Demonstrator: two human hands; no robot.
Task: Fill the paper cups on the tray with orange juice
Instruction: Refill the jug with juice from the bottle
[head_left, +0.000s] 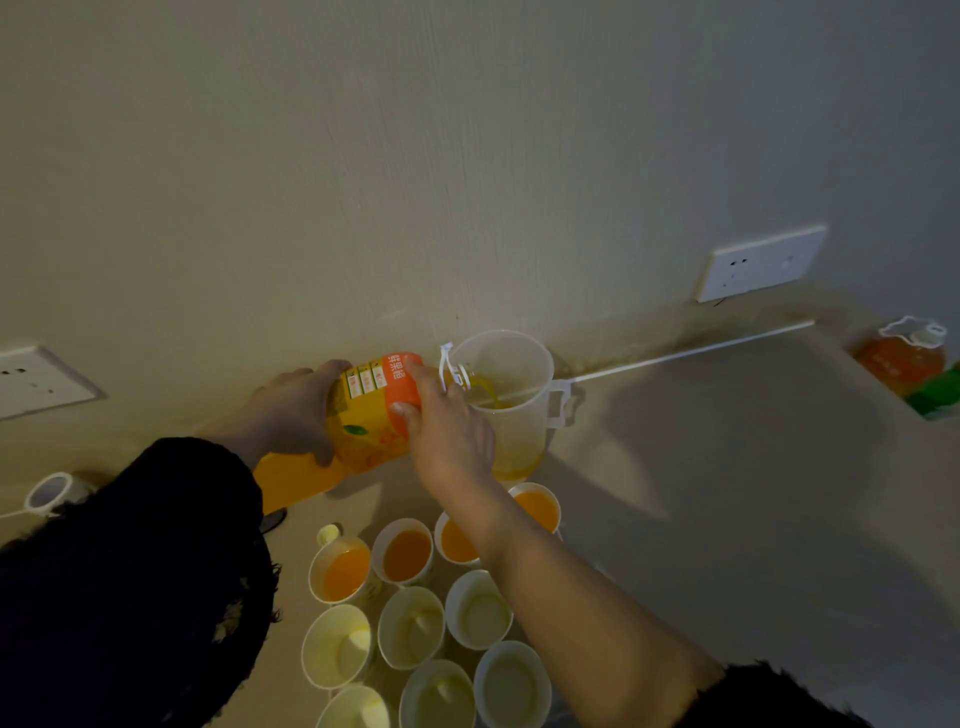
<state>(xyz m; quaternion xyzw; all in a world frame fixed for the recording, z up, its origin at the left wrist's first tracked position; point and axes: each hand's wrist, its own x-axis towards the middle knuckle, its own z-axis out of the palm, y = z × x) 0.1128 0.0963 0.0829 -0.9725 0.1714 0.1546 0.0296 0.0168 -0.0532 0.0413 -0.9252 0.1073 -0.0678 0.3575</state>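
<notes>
Empty cups (410, 626) stood near — left hand (291, 410) and right hand (447, 426) gripped the tilted bottle (363, 421); slow pouring into the jug (519, 364) seemed wisest

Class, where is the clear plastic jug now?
Head view, centre: the clear plastic jug stands by the wall, behind the white paper cups, at the mouth of the orange juice bottle.

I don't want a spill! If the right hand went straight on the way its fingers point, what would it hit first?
The right hand grips the juice bottle; beyond it, probably the wall, passing beside the clear jug. Depth is unclear.
</notes>
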